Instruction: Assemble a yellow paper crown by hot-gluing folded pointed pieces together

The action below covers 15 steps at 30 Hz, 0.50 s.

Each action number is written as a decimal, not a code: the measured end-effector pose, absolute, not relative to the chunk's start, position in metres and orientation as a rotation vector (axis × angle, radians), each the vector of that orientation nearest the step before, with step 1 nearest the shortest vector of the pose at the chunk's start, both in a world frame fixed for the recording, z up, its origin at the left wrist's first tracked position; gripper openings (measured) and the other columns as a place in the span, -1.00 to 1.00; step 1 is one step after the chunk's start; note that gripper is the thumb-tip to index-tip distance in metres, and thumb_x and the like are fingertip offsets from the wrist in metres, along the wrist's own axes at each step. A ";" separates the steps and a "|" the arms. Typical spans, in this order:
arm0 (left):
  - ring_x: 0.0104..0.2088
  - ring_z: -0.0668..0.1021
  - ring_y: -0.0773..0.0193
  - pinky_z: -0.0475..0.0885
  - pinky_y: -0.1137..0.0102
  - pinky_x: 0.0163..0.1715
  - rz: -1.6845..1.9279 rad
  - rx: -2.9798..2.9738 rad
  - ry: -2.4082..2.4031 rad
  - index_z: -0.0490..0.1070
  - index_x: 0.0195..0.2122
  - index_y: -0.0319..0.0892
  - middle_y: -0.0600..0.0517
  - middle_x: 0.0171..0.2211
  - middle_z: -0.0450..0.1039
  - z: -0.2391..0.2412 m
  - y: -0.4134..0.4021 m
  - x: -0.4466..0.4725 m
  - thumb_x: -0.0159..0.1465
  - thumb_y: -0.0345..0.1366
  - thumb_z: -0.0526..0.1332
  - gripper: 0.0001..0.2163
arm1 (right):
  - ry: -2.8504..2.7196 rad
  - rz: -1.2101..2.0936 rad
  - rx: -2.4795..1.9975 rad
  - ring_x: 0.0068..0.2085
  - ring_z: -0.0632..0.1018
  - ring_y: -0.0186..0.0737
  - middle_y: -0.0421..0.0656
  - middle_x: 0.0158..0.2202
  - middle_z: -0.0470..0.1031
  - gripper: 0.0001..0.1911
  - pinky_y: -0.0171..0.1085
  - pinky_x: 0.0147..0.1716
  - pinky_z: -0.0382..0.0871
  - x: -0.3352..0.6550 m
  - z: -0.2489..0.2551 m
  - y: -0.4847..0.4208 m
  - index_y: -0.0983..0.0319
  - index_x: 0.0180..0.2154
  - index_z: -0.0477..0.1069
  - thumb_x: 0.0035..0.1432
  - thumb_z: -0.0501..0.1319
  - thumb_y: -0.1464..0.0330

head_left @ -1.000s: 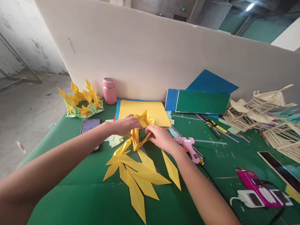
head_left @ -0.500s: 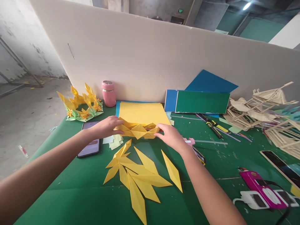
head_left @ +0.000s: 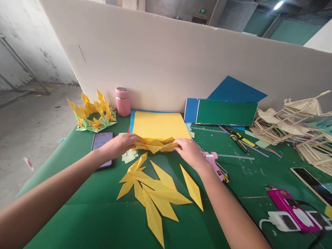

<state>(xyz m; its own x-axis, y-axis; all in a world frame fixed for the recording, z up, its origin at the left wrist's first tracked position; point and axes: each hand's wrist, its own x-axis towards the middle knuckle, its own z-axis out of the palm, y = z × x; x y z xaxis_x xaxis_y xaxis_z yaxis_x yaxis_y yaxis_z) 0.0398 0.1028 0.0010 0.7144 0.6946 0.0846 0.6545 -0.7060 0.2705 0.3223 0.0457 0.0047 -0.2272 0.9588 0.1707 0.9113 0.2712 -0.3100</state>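
A chain of joined yellow folded paper pieces (head_left: pixel 155 144) lies stretched flat on the green table (head_left: pixel 90 214), just in front of a stack of yellow paper sheets (head_left: pixel 160 125). My left hand (head_left: pixel 119 145) grips its left end and my right hand (head_left: pixel 188 150) grips its right end, fingers closed on the paper. Nearer to me lie several loose yellow pointed paper petals (head_left: pixel 155 193), fanned out on the table.
A phone (head_left: pixel 102 145) and pale paper scraps (head_left: pixel 129 155) sit by my left wrist. A pink glue gun (head_left: pixel 215 164) lies by my right wrist. A pink cup (head_left: pixel 122 101), a yellow-green paper wreath (head_left: pixel 92 116), coloured card sheets (head_left: pixel 224 112), wooden stick models (head_left: pixel 293 121) and a magenta device (head_left: pixel 287 207) surround them.
One second ago the yellow piece stood bunched upright between my hands. My hands have moved apart and pulled it out flat into a long strip on the table.
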 end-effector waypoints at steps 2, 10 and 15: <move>-0.08 0.53 0.14 0.42 0.25 -0.08 0.280 2.700 1.081 0.41 -0.06 -0.08 -0.02 -0.06 0.51 0.001 0.102 0.041 0.28 -0.28 0.05 -0.75 | -2.219 0.197 -1.703 -0.26 0.56 -0.08 -0.08 -0.35 0.58 -0.88 -0.24 -0.33 0.33 0.323 0.004 0.045 0.22 -0.41 0.45 0.09 0.23 0.54; 0.02 0.47 0.07 0.37 0.20 0.00 0.287 2.760 0.983 0.38 0.02 -0.07 -0.07 0.04 0.44 0.001 0.097 0.047 0.19 -0.10 0.22 -0.62 | -2.252 0.233 -1.582 -0.11 0.54 -0.10 -0.14 -0.18 0.58 -0.74 -0.18 -0.14 0.35 0.321 0.004 0.041 0.18 -0.25 0.45 -0.01 0.32 0.54; -0.20 0.54 0.11 0.42 0.27 -0.17 0.213 2.830 0.979 0.49 -0.29 -0.13 -0.04 -0.31 0.54 0.004 0.102 0.050 0.20 -0.13 0.22 -0.80 | -2.286 0.262 -1.569 -0.26 0.54 -0.15 -0.17 -0.34 0.55 -0.85 -0.26 -0.29 0.32 0.322 0.004 0.040 0.20 -0.41 0.41 -0.01 0.32 0.53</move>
